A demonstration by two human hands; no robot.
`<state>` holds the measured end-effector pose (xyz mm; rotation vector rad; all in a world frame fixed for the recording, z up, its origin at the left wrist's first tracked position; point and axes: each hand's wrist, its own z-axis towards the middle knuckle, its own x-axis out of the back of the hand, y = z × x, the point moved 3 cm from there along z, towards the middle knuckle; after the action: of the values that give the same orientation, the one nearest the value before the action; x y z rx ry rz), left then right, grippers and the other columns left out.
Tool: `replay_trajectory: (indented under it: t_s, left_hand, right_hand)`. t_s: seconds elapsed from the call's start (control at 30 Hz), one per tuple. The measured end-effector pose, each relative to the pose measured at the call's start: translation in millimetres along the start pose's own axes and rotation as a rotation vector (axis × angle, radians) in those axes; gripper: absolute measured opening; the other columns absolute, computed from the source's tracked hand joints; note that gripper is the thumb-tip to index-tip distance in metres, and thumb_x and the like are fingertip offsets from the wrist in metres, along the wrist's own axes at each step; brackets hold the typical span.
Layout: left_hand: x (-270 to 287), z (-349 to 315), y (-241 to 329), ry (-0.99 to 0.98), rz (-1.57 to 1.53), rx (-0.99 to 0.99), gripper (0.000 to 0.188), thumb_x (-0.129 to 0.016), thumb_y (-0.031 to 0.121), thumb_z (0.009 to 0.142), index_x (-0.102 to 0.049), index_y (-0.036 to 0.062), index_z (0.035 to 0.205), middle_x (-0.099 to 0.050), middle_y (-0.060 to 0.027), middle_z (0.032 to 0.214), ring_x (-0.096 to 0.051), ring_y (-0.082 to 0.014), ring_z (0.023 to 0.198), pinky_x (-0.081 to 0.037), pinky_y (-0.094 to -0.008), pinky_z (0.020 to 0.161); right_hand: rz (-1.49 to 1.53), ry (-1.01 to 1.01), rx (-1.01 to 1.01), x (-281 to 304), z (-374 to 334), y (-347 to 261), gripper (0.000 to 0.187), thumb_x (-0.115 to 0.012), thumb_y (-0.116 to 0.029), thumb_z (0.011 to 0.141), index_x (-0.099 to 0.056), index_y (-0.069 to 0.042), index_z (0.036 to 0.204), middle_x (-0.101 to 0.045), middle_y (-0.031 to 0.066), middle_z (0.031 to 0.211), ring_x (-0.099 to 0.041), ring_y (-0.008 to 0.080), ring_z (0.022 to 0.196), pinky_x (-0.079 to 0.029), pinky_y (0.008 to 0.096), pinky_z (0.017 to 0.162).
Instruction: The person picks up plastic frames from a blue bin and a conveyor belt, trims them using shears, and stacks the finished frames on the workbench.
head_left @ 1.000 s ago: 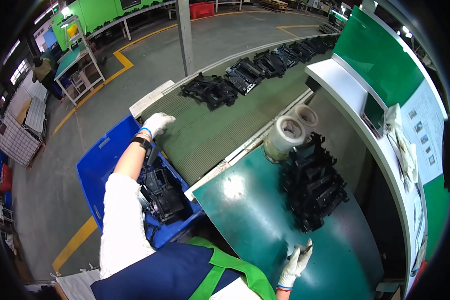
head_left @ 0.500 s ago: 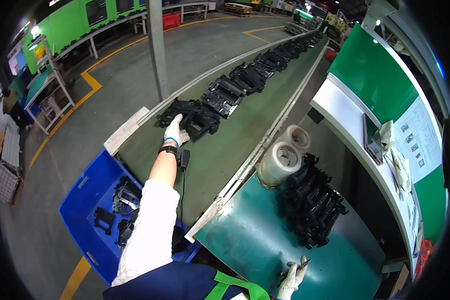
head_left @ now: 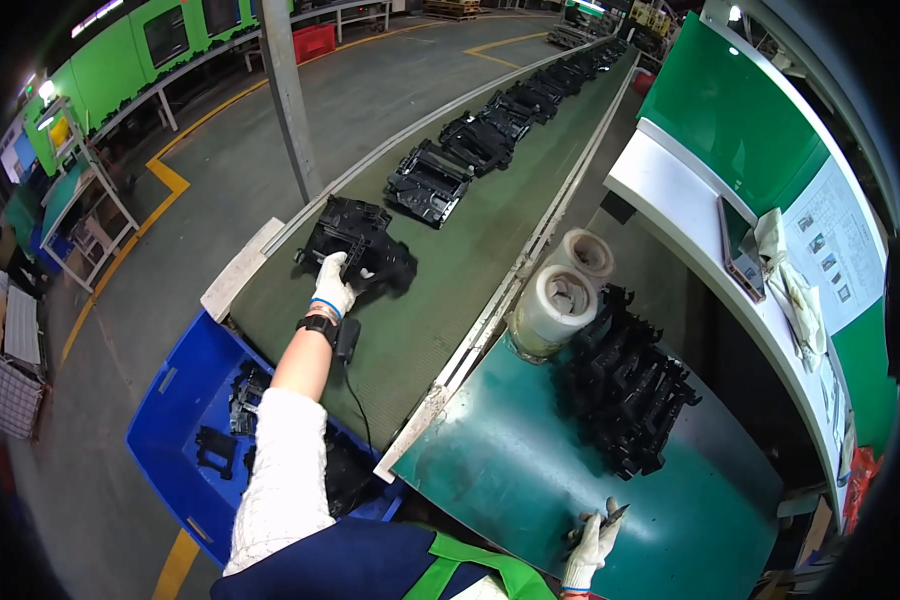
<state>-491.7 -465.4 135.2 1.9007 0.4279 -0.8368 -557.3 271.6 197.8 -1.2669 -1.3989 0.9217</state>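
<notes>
Left hand (head_left: 332, 290) reaches across conveyor belt (head_left: 440, 290), fingers clamped on near edge of black plastic part (head_left: 358, 243). Grip firm wall, lift level. Right hand (head_left: 592, 540) rests on tabletop (head_left: 500, 480), fingers closed around small tool (head_left: 610, 517).

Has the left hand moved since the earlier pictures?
Yes. The left hand has gone from the blue bin forward onto the conveyor belt, where it now grips the nearest black plastic part.
</notes>
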Motion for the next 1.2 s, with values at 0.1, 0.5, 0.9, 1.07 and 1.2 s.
replay_trajectory:
  t_s: [0.1, 0.5, 0.9, 1.07, 1.2]
  left_hand:
    - [14.9, -62.6, 46.5, -0.122, 0.229, -0.002, 0.028, -0.061, 0.033, 0.098, -0.067, 0.0075, 0.106, -0.071, -0.0109, 0.087, -0.072, -0.031, 0.075, -0.062, -0.0509, 0.071]
    - [-19.9, -378.0, 83.7, -0.317, 0.342, 0.472, 0.057, -0.063, 0.042, 0.098, -0.061, -0.0009, 0.136, -0.068, -0.0092, 0.097, -0.066, -0.0193, 0.081, -0.056, -0.029, 0.073]
    - [-88.5, -505.1, -35.1, -0.539, 0.38, 0.763, 0.058, -0.063, 0.038, 0.098, -0.056, -0.0027, 0.139, -0.068, -0.0114, 0.111, -0.067, -0.0227, 0.088, -0.057, -0.0339, 0.075]
    - [-89.4, -488.0, -49.9, -0.639, 0.808, 0.521, 0.045, -0.068, 0.022, 0.092, -0.057, -0.0032, 0.128, -0.069, -0.0117, 0.103, -0.066, -0.0217, 0.084, -0.055, -0.0343, 0.071]
    - [-64.8, -435.1, -100.2, -0.592, 1.287, 0.605, 0.04, -0.064, 0.013, 0.083, -0.063, 0.0006, 0.121, -0.071, -0.0108, 0.092, -0.07, -0.0189, 0.084, -0.059, -0.0344, 0.074]
  right_hand:
    - [0.062, -0.04, 0.014, -13.4, -10.4, -26.0, 0.055, -0.059, -0.007, 0.105, -0.042, 0.001, 0.157, -0.067, 0.0069, 0.091, -0.054, 0.0075, 0.064, -0.045, 0.0219, 0.052]
    - [0.096, -1.191, -0.341, -133.3, -41.3, -86.2, 0.066, -0.058, -0.02, 0.11, -0.028, 0.0, 0.165, -0.07, 0.0112, 0.125, -0.053, 0.0099, 0.065, -0.05, 0.0252, 0.06]
    - [0.339, -1.02, -0.688, -15.7, -16.4, -26.4, 0.036, -0.069, -0.013, 0.101, -0.058, -0.007, 0.135, -0.066, 0.0009, 0.099, -0.056, 0.0082, 0.065, -0.051, 0.0259, 0.057]
    - [0.155, -0.778, -0.534, 110.1, 31.2, -18.8, 0.037, -0.073, -0.012, 0.097, -0.061, -0.006, 0.131, -0.065, -0.0001, 0.091, -0.056, 0.0081, 0.062, -0.051, 0.0258, 0.054]
    - [0.088, -0.677, -0.511, 196.2, 67.2, -7.5, 0.038, -0.073, -0.012, 0.096, -0.061, -0.005, 0.131, -0.066, -0.0001, 0.091, -0.056, 0.0084, 0.06, -0.05, 0.026, 0.051]
